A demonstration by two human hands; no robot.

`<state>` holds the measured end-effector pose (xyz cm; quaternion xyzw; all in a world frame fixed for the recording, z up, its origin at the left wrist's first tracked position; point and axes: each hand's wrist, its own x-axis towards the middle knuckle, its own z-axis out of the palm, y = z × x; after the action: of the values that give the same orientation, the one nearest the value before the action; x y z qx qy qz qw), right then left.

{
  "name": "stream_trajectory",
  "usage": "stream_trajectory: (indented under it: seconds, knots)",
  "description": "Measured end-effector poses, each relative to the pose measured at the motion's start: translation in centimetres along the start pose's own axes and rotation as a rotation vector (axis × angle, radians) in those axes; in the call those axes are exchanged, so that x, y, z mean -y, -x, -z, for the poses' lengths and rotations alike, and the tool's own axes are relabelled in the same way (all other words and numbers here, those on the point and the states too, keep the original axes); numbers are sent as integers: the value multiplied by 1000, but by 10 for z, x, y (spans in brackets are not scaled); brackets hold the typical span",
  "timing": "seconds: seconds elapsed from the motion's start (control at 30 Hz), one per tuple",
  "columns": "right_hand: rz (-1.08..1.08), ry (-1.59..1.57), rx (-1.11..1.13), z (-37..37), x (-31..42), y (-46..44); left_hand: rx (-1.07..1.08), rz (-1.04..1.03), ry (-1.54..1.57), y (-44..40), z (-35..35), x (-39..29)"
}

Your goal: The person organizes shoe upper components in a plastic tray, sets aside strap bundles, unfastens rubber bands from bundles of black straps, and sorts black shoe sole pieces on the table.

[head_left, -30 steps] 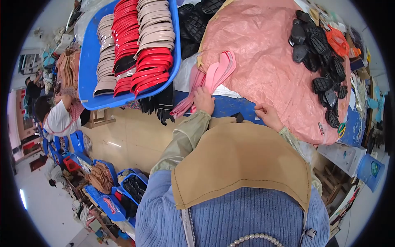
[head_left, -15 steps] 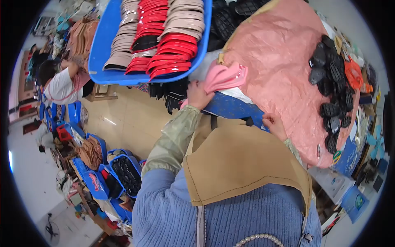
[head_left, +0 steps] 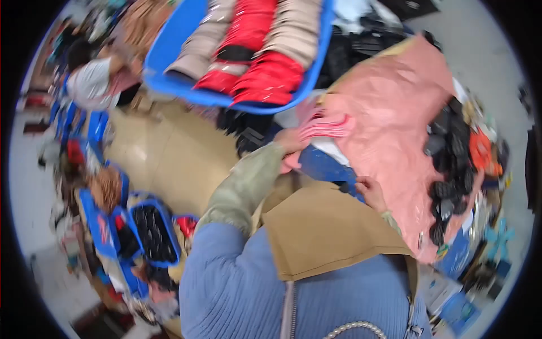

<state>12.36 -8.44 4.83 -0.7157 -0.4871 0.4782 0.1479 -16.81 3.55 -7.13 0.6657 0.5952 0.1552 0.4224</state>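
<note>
My left hand (head_left: 291, 140) is closed around the near end of a stack of pink shoe uppers (head_left: 327, 127), glossy curved pieces fanned at their far end. More pink material shows under that hand. Below the stack lie a white sheet (head_left: 333, 148) and a blue board (head_left: 322, 165). Near the board's right edge, my right hand (head_left: 371, 193) has its fingers curled together in a pinch; whatever may be between them is too small to make out. Pink crinkled sheeting (head_left: 389, 130) spreads beside both hands.
A blue tray (head_left: 155, 79) of red and beige curved pieces stands ahead on the left. Black shoe soles (head_left: 451, 164) lie along the sheeting's right side. Blue bins (head_left: 175, 248) line the floor at left. Another person (head_left: 93, 82) works at far left.
The view has shifted and blurred, so the tray sits further right. The pink stack has turned in my left hand, its layered edges now showing. My right hand stays near the board's edge.
</note>
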Motion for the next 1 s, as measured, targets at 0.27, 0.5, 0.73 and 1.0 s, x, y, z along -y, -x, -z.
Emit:
stream_trajectory:
  seconds: [0.27,0.5,0.73,1.0]
  knots:
    - [139,-324,86,-11,9,-32,554,569,1095,-1,71,-55]
    - [39,-569,395,-16,55,-43,638,420,1289,7,89,-105]
    - [131,-590,641,-71,67,-34,356,607,1233,105,109,-86]
    - [-119,-600,511,-55,48,17,502,297,1368,180,91,-41]
